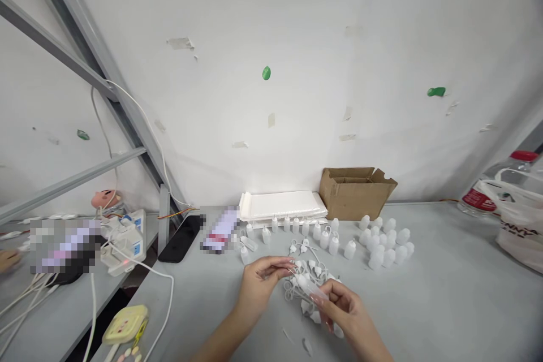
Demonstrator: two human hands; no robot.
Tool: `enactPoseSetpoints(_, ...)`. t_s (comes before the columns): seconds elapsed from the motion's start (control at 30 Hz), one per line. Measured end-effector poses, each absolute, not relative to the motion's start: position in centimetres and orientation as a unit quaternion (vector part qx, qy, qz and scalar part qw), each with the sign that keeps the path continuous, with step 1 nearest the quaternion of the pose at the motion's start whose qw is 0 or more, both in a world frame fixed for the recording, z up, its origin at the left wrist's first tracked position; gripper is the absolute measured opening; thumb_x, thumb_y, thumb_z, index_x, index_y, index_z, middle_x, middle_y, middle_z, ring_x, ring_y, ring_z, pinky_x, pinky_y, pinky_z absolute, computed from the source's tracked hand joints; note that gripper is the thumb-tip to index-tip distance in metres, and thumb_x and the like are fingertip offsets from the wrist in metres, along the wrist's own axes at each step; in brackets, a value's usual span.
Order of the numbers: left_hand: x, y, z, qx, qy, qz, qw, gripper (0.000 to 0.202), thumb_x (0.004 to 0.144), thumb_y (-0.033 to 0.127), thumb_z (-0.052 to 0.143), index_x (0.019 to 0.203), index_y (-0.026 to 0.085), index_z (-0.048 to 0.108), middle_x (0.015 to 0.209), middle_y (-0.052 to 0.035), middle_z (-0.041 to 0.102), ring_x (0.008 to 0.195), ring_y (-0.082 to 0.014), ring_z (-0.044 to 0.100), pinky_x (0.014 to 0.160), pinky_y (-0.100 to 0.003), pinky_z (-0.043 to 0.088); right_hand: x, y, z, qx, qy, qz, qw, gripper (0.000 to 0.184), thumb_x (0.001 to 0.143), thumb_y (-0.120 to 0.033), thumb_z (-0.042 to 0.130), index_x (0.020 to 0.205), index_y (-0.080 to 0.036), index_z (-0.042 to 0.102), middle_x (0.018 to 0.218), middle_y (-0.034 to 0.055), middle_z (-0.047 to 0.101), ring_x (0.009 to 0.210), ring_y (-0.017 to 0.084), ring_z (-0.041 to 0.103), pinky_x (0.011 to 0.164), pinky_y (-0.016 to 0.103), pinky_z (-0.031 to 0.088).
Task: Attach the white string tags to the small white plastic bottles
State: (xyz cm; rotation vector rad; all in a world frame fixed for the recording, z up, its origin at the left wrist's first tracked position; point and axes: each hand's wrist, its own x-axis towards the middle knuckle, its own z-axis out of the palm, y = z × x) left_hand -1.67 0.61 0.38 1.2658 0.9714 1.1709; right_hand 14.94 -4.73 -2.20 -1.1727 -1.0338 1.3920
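Observation:
My right hand (344,308) grips a small translucent plastic squeeze bottle (311,287), which lies tilted with its nozzle end toward the upper left. Thumb and fingertips of my left hand (262,283) are pinched together just off that nozzle end. Something thin seems to sit between them, but it is too small to make out. Under and around both hands lies a loose pile of white caps with looped straps (316,267). Beyond the pile stand several capped bottles (334,246), and one bottle (248,244) near them lies on its side.
Frosted bottles (388,240) cluster to the right. At the back are a cardboard box (356,201) and flat white packages (282,205). A black phone (180,239), power strip (127,243), cables and yellow case (126,324) are left; a plastic bag (521,232) is right. Another person's hand (8,260) shows far left.

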Motion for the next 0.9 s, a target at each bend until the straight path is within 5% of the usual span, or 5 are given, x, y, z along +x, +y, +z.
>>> enactPoseSetpoints(0.57, -2.9, 1.4, -1.2, 0.831, 0.277, 0.439, 0.202, 0.032, 0.079, 0.005, 0.043, 0.092, 0.021, 0.068, 0.071, -0.0037, 0.071, 0.065, -0.0134, 0.063, 0.062, -0.025, 0.051, 15.3, -4.4, -2.4, -0.516, -0.458, 0.562, 0.456, 0.042, 0.061, -0.053, 0.069, 0.057, -0.016, 0.049, 0.044, -0.0068, 0.037, 0.039, 0.005, 0.030, 0.039, 0.020, 0.021)
enactPoseSetpoints(0.9, -2.1, 0.9, -0.4, 0.751, 0.378, 0.426, 0.333, 0.024, 0.076, 0.014, 0.055, 0.096, 0.023, 0.066, 0.083, -0.0041, 0.069, 0.074, -0.0146, 0.064, 0.071, -0.026, 0.052, 15.7, -4.2, -2.7, -0.511, -0.422, 0.574, 0.481, 0.043, 0.063, -0.055, 0.067, 0.057, -0.016, 0.048, 0.043, -0.0032, 0.047, 0.038, 0.006, 0.033, 0.038, 0.019, 0.025)
